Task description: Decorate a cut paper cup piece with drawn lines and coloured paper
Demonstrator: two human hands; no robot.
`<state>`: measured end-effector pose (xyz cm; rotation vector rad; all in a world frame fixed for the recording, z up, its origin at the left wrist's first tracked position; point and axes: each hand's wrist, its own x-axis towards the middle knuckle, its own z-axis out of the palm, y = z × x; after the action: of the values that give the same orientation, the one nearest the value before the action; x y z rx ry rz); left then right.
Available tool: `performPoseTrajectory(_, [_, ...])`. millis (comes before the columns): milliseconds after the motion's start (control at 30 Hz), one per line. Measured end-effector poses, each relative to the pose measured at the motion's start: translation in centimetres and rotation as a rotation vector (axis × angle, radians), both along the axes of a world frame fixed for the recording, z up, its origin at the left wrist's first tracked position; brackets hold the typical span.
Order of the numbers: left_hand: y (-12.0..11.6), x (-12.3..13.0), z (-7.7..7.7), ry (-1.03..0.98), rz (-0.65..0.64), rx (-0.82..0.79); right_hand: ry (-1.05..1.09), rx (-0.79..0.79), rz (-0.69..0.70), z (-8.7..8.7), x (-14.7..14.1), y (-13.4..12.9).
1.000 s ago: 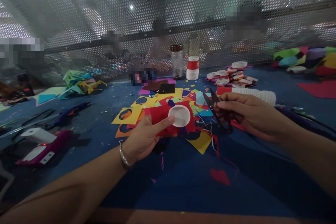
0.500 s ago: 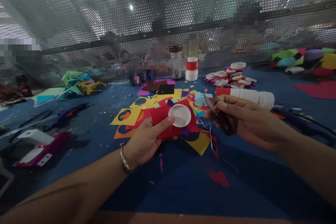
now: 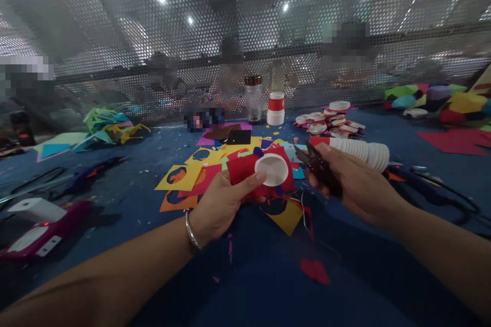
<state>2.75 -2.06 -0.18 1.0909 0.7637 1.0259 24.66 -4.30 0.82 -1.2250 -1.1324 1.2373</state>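
My left hand (image 3: 222, 204), with a silver bangle at the wrist, pinches a red paper sheet (image 3: 241, 166) with a round white cup base (image 3: 271, 169) on it, the thumb pressing on the white disc. Dark purple bits show at the disc's upper and lower edges. My right hand (image 3: 353, 179) is closed around dark scissors (image 3: 322, 167). Their blades are parted and point left toward the red sheet, without touching it. Beneath and behind the sheet lie coloured papers, among them a yellow sheet (image 3: 180, 178) with a round hole.
A glass bottle (image 3: 253, 99) and upright paper cups (image 3: 276, 108) stand at the back. Lying cups (image 3: 368, 153) are behind my right hand, near a pile of cut cup pieces (image 3: 332, 121). A magenta power strip (image 3: 42, 235) lies left; a red scrap (image 3: 315, 271) lies in front.
The whole view has shifted slightly. My left hand has moved a little right with the sheet and disc. My right hand has turned the scissors and wrapped further round their handles.
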Motion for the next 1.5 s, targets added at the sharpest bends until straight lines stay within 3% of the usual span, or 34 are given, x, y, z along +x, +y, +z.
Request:
performPoseTrajectory(233, [-0.2,0.3,-1.0,-0.007,-0.051,0.011,-0.158,0.116,0.044,-0.7,-0.1,0.0])
performPoseTrajectory(500, [0.1,0.2,-1.9,0.007,-0.065,0.049,-0.361,0.207,0.193,0.1,-0.1,-0.4])
performPoseTrajectory(633, [-0.1,0.2,-1.8,0.021,-0.073,0.039,-0.414,0.224,0.185,0.3,-0.2,-0.5])
performPoseTrajectory(1233, [-0.3,0.3,-1.8,0.043,-0.108,0.029,-0.263,0.183,0.239,0.0,-0.2,-0.7])
performPoseTrajectory(1500, [-0.4,0.3,-1.9,0.006,-0.125,0.011,-0.311,0.192,0.216,0.4,-0.3,-0.9])
